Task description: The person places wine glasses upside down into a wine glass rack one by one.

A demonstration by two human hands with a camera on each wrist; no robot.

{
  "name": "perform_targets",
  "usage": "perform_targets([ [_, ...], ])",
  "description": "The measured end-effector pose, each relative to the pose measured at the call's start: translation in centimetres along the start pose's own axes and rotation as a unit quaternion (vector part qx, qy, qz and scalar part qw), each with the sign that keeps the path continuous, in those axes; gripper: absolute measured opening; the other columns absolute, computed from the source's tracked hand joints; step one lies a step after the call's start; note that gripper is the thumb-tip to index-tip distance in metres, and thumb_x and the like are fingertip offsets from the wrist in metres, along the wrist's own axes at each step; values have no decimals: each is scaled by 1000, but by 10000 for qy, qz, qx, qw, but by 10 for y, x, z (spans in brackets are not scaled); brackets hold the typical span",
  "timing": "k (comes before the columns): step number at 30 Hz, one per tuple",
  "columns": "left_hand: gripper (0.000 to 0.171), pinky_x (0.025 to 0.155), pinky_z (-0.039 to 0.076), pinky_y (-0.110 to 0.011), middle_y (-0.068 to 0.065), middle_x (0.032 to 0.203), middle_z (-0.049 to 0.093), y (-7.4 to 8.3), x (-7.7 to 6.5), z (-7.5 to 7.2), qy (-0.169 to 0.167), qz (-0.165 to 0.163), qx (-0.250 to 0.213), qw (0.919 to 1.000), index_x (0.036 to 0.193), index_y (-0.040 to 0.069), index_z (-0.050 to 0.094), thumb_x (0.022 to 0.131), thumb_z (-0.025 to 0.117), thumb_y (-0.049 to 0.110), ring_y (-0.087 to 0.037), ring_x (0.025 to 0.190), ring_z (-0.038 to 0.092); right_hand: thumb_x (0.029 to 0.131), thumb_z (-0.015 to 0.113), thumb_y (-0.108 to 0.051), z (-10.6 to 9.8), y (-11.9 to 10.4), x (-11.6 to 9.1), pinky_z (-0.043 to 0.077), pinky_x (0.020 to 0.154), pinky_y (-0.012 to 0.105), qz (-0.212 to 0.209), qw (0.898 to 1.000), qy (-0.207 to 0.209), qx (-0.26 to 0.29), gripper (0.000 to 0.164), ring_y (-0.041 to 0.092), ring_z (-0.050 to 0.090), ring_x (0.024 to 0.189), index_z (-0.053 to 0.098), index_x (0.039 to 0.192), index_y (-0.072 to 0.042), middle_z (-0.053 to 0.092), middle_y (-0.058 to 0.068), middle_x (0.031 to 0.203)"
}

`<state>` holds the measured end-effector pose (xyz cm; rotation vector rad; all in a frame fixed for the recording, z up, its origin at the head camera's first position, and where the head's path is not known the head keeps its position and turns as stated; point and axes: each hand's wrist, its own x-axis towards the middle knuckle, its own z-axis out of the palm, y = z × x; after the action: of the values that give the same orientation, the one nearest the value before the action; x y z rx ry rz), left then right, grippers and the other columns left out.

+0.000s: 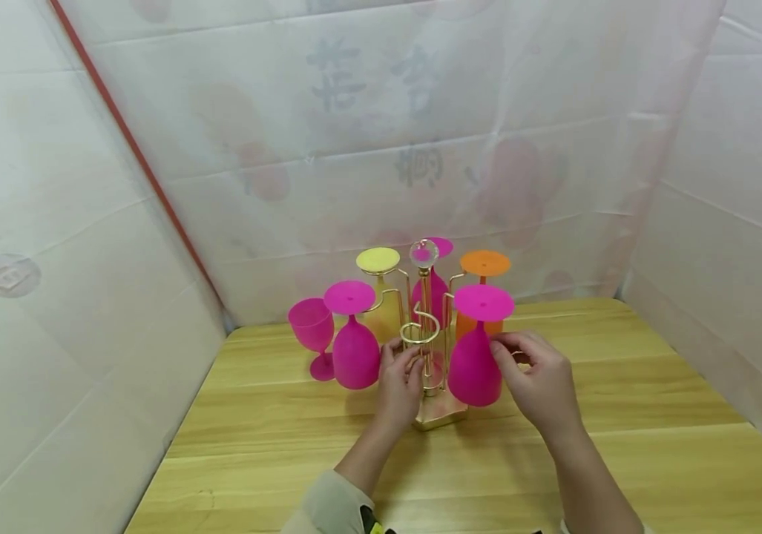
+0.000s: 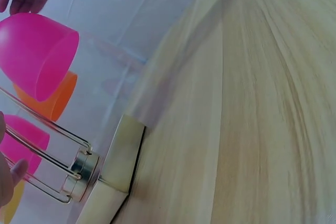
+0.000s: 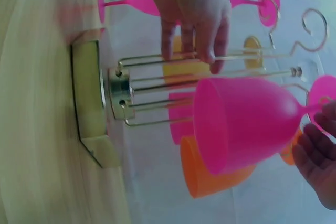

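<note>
A gold wire glass rack (image 1: pixel 439 415) with a clear ball on top stands on the table. My left hand (image 1: pixel 399 389) grips its upright wires, below an empty front loop (image 1: pixel 419 333). At the right front a pink goblet (image 1: pixel 474 371) hangs upside down, and my right hand (image 1: pixel 541 374) pinches it near the stem. The right wrist view shows those fingers at the stem of the same goblet (image 3: pixel 241 124). Another pink goblet (image 1: pixel 356 356) hangs at the left front. Behind hang a yellow goblet (image 1: pixel 378 259), a third pink goblet (image 1: pixel 443 247) and an orange goblet (image 1: pixel 485 262).
One more pink goblet (image 1: pixel 311 324) stands upright on the wooden table (image 1: pixel 254 445), left of the rack. Pale printed sheets (image 1: pixel 367 170) wall in the back and both sides. A red strip (image 1: pixel 133 152) runs down the left corner.
</note>
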<state>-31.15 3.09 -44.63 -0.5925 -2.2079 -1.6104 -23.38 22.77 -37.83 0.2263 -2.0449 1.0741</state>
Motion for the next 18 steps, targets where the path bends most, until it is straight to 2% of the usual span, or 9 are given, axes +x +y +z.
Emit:
perform_targets([
  [4, 20, 88, 55, -21, -9, 131, 44, -2, 0, 2, 14, -6, -103, 9999, 114, 3, 70, 98, 57, 6, -25, 122, 54, 85, 73, -3, 9, -7, -3, 50, 64, 7, -482, 9986, 203, -43, 8, 1, 58, 76, 75, 92, -5, 67, -1, 86],
  [7, 21, 89, 55, -22, -10, 130, 45, -1, 0, 2, 24, 41, -81, 10000, 115, 1, 69, 98, 57, 7, -25, 122, 54, 83, 75, -2, 19, -14, -5, 51, 65, 8, -689, 9976, 119, 22, 10, 5, 61, 77, 75, 93, -6, 70, 0, 87],
  [11, 21, 88, 56, -24, -11, 130, 46, -1, -1, 2, 116, 161, 104, 9997, 114, 5, 70, 98, 57, 7, -26, 119, 55, 81, 77, 0, 38, -26, -8, 51, 63, 10, -999, 9950, -42, 11, 13, 9, 63, 73, 75, 94, -3, 72, 1, 86],
  [14, 21, 87, 57, -25, -12, 130, 47, -1, -1, 3, 224, 216, 252, 9992, 114, 7, 71, 97, 58, 6, -26, 119, 55, 80, 77, 1, 52, -36, -11, 54, 61, 13, -858, 9960, -230, 84, 17, 9, 66, 72, 74, 97, 1, 72, 3, 87],
  [18, 20, 86, 58, -27, -12, 130, 50, -1, -2, 4, 350, 242, 381, 9984, 113, 8, 71, 96, 60, 5, -26, 120, 55, 84, 74, 0, 67, -46, -12, 60, 69, 24, -209, 9979, -485, 388, 26, 18, 72, 85, 70, 109, 3, 71, 10, 98],
])
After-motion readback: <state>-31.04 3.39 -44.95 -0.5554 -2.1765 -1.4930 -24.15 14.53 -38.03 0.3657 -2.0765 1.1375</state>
